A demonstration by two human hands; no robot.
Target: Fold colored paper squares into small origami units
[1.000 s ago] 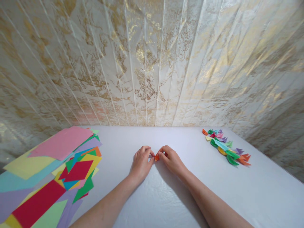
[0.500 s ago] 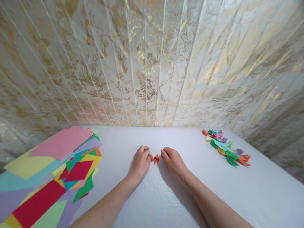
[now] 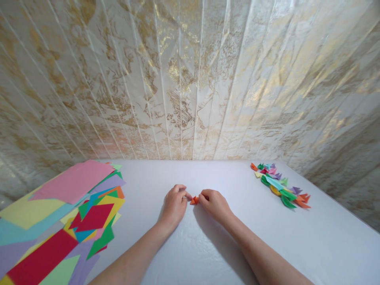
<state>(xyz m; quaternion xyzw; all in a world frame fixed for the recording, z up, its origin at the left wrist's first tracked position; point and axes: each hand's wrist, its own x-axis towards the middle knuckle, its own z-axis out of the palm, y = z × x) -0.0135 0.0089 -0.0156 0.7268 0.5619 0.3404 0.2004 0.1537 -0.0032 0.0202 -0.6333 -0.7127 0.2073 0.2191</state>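
On table (image 3: pixel 170 255) | right hand (image 3: pixel 216 204) newly pinching orange paper (image 3: pixel 194 201) | left hand (image 3: pixel 175 204), fingers apart

Bare skin as far as we can see

We make out two human arms, the left forearm (image 3: pixel 136 255) and the right forearm (image 3: pixel 267 261), both bare to the lower edge of our view. Each looks smooth and evenly tapered, fuller toward the elbow and narrower at the wrists (image 3: pixel 164 226). The left hand (image 3: pixel 175 204) and right hand (image 3: pixel 217 204) are bare too, with slim fingers (image 3: pixel 179 187) and rounded knuckles. Their nails are too small for us to tell.
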